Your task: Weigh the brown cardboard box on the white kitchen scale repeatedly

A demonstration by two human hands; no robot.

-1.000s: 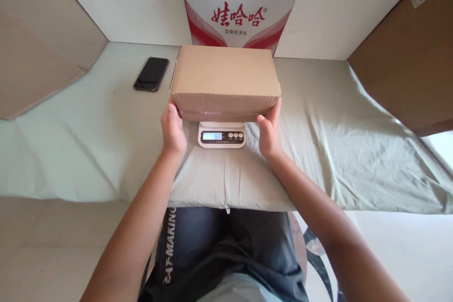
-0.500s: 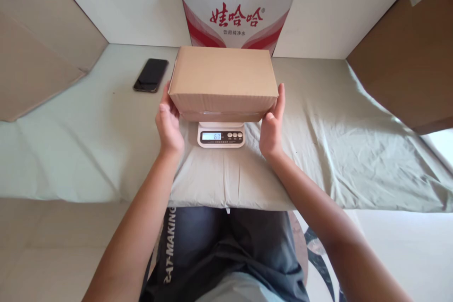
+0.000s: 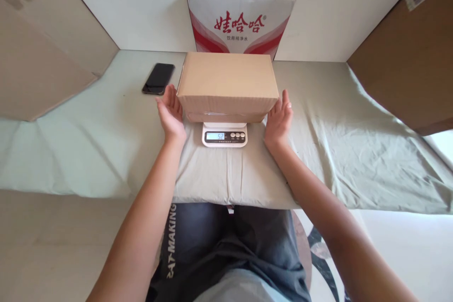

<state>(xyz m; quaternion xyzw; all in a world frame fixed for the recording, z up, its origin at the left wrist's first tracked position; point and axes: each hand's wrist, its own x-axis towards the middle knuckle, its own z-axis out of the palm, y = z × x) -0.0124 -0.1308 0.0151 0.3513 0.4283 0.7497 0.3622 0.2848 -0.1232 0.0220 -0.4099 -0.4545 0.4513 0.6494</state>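
A closed brown cardboard box (image 3: pixel 227 82) rests on a small white digital scale (image 3: pixel 224 135) whose lit display faces me. My left hand (image 3: pixel 171 113) is held flat and open just beside the box's left end, palm toward it, with a small gap. My right hand (image 3: pixel 279 118) is spread the same way at the box's right end, also off the cardboard. Neither hand holds anything.
The scale stands on a pale green cloth (image 3: pixel 329 141) over the table. A black phone (image 3: pixel 159 78) lies at the back left. A white and red printed carton (image 3: pixel 242 21) stands behind the box. Large brown cardboard panels lean at left (image 3: pixel 42 56) and right (image 3: pixel 410 66).
Both hands let go of the box's lower corners, slid up along its ends and opened away from it. The box stays on the scale.
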